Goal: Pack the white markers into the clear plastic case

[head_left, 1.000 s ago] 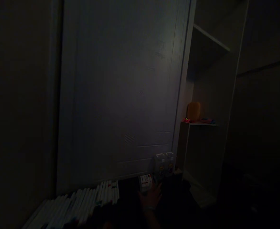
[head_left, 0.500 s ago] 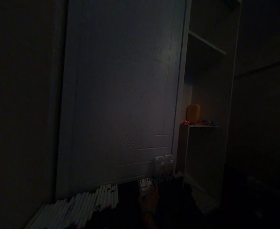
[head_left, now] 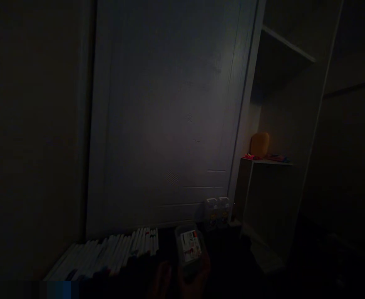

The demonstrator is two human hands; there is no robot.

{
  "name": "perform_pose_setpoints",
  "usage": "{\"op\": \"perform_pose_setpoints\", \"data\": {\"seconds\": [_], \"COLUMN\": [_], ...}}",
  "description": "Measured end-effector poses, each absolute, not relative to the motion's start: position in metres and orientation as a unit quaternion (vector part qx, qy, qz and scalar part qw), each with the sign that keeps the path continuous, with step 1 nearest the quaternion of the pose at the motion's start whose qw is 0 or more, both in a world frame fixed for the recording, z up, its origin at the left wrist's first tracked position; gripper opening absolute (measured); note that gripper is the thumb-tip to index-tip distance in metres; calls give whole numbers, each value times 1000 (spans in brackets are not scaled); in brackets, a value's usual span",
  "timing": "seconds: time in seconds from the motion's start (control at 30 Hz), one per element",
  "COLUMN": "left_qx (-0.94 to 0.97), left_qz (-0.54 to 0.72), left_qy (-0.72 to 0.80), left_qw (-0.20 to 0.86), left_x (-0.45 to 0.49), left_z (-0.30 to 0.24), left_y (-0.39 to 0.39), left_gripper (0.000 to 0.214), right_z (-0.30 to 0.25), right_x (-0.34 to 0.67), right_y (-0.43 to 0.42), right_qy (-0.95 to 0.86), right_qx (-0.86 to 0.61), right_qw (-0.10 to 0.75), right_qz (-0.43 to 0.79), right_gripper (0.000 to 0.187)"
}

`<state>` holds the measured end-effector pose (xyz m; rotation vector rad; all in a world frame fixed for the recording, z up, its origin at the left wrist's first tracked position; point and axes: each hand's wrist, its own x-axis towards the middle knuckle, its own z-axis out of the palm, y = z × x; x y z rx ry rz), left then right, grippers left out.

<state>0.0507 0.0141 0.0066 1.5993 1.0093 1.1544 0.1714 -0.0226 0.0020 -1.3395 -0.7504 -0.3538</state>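
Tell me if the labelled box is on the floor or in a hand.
In a hand: the labelled plastic box is held up off the dark floor, with the right hand gripping it from below.

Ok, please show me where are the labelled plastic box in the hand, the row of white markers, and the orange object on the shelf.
Labelled plastic box (head_left: 190,246): head view, on its label.
Row of white markers (head_left: 108,253): head view, on the row's middle.
Orange object (head_left: 259,145): head view, on its front.

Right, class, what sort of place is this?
Probably a room in a home: a white panelled door, a white built-in shelf unit, and rows of white tubes with coloured marks on the floor.
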Motion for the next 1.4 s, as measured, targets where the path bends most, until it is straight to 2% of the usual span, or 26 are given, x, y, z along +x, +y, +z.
{"op": "perform_pose_setpoints", "data": {"seconds": [0.13, 0.33, 0.4, 0.5, 0.57, 0.63, 0.83, 1.0, 1.2, 1.4], "left_qx": [479, 378, 381, 400, 411, 412, 393, 428, 444, 433], "left_qz": [516, 505, 512, 517, 515, 517, 523, 533, 527, 532], "left_qy": [378, 378, 366, 399, 407, 396, 416, 420, 420, 414], "left_qw": [600, 678, 677, 643, 632, 637, 632, 596, 590, 598], "left_x": [77, 71, 64, 54, 49, 45, 45, 46, 44, 44], "left_z": [29, 43, 36, 22, 17, 16, 29, 24, 8, -3], "left_y": [7, 18, 22, 27, 28, 27, 22, 21, 29, 37], "left_gripper": [62, 55, 55, 56, 54, 54, 53, 57, 64, 72], "right_z": [5, 5, 3, -7, -18, -28, -26, -18, -34, -10], "right_x": [155, 148, 152, 167, 179, 188, 183, 177, 179, 172], "right_y": [-35, -34, -34, -32, -28, -26, -35, -40, -34, -43], "right_qy": [-418, -493, -484, -417, -347, -330, -489, -527, -525, -495], "right_qx": [-584, -524, -518, -551, -612, -656, -637, -626, -601, -611], "right_qw": [680, 683, 699, 720, 709, 675, 558, 518, 539, 606], "right_qz": [-148, -127, -99, -63, -52, -73, -208, -249, -268, -120], "right_gripper": [78, 80, 73, 51, 37, 31, 36, 37, 34, 37]}}
